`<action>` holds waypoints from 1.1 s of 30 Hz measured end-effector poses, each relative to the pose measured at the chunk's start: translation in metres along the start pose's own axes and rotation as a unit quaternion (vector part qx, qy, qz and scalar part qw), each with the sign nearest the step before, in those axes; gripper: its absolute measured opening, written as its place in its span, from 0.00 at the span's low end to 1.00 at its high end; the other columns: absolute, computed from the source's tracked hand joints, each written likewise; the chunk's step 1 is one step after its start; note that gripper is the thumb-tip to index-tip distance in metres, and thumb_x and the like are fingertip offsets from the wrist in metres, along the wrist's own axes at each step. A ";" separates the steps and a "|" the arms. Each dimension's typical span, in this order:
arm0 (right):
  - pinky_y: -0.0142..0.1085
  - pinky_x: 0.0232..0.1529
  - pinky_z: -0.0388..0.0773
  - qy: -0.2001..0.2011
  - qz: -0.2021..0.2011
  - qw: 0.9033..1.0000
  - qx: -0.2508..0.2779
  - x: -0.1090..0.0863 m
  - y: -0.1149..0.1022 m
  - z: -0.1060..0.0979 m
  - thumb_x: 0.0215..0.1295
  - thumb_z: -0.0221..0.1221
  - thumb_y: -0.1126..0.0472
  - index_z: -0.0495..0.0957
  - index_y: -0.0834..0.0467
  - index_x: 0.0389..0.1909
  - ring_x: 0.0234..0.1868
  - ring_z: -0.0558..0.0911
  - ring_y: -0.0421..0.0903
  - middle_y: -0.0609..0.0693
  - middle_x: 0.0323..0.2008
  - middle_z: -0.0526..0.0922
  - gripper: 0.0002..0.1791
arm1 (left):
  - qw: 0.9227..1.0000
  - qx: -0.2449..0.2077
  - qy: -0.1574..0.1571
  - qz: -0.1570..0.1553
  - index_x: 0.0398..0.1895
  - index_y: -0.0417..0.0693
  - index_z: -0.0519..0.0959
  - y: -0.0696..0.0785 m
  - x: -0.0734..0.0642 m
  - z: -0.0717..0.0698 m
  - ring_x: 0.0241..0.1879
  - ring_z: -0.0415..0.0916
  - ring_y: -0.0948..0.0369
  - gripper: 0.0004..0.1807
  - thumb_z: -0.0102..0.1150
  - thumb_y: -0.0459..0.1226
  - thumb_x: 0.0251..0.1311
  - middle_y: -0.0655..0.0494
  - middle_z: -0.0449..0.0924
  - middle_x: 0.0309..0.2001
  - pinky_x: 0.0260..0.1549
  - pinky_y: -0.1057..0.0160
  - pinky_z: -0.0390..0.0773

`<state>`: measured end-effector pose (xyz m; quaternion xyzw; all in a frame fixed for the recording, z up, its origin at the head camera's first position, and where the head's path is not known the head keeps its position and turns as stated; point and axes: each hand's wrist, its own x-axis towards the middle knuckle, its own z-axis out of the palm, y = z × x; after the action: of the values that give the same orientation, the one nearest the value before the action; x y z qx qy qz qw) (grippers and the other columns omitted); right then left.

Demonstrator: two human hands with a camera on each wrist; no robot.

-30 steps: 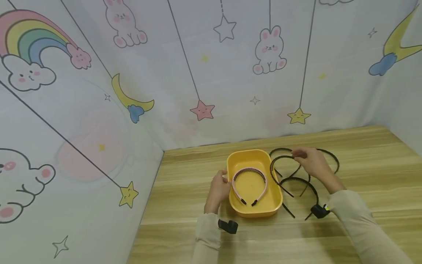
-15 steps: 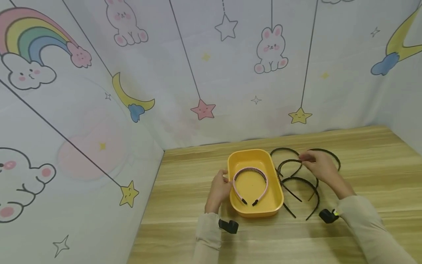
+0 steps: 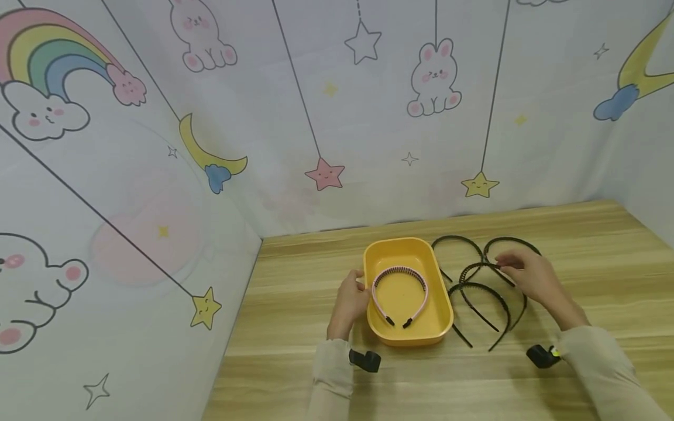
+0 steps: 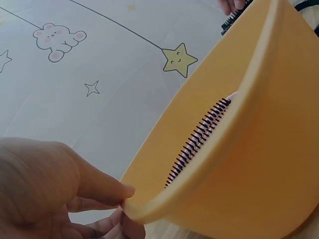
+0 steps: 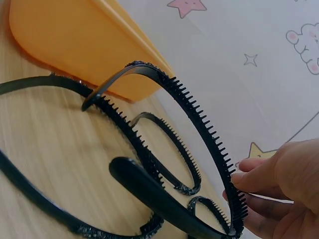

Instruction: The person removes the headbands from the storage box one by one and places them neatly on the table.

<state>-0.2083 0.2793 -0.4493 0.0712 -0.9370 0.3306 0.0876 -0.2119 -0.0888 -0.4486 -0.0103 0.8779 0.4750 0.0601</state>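
My left hand (image 3: 351, 301) grips the left rim of a yellow plastic tub (image 3: 391, 251); in the left wrist view the thumb lies on the rim (image 4: 132, 209) with fingers beneath it. Inside the tub lies a pink headband (image 3: 400, 270) with dark teeth and black tips. Right of the tub, my right hand (image 3: 532, 278) pinches a black toothed headband (image 5: 198, 119) by its arch, raised and tilted above other black headbands. Those lie on the table: one at the back left (image 3: 457, 238), one at the back right (image 3: 513, 239), one in front (image 3: 489, 287).
The wood-grain table (image 3: 295, 292) stretches left and in front of the tub. A white curtain (image 3: 368, 134) printed with rabbits and stars stands along its back and sides. Black wrist cameras sit on both forearms.
My right hand has carried the black headband rightward and slightly nearer, away from the tub's edge. The left hand and tub have stayed put.
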 end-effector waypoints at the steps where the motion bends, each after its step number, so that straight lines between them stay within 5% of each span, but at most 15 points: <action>1: 0.53 0.40 0.77 0.000 0.002 1.000 0.002 -0.002 0.001 0.000 0.66 0.55 0.68 0.77 0.68 0.49 0.45 0.80 0.64 0.66 0.45 0.82 0.13 | 1.000 0.001 0.000 0.000 0.62 0.38 0.67 0.000 0.000 0.000 0.40 0.75 0.52 0.24 0.54 0.31 0.62 0.41 0.76 0.44 0.37 0.56 0.77; 13: 0.47 0.36 0.78 -0.009 0.029 1.000 -0.005 -0.020 0.023 -0.005 0.67 0.55 0.68 0.76 0.69 0.51 0.45 0.80 0.64 0.68 0.45 0.81 0.14 | 1.000 -0.002 0.003 0.002 0.62 0.39 0.68 -0.001 0.000 0.001 0.41 0.75 0.52 0.23 0.55 0.31 0.62 0.43 0.76 0.43 0.37 0.57 0.78; 26: 0.57 0.42 0.72 0.007 0.042 0.999 -0.017 -0.038 0.044 -0.013 0.65 0.55 0.69 0.76 0.70 0.50 0.46 0.79 0.67 0.70 0.46 0.80 0.14 | 1.000 0.010 0.007 0.009 0.61 0.38 0.68 0.002 -0.001 0.000 0.39 0.75 0.52 0.23 0.55 0.31 0.62 0.42 0.76 0.43 0.36 0.57 0.78; 33: 0.55 0.40 0.74 0.022 0.041 0.999 -0.026 -0.044 0.055 -0.016 0.63 0.58 0.69 0.78 0.69 0.47 0.33 0.80 0.38 0.69 0.44 0.81 0.13 | 1.000 0.001 0.005 0.003 0.62 0.38 0.68 0.002 -0.002 -0.001 0.40 0.75 0.52 0.24 0.55 0.31 0.62 0.42 0.76 0.43 0.36 0.56 0.78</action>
<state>-0.1743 0.3349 -0.4800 0.0233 -0.9453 0.3108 0.0965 -0.2100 -0.0886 -0.4466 -0.0098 0.8787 0.4741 0.0547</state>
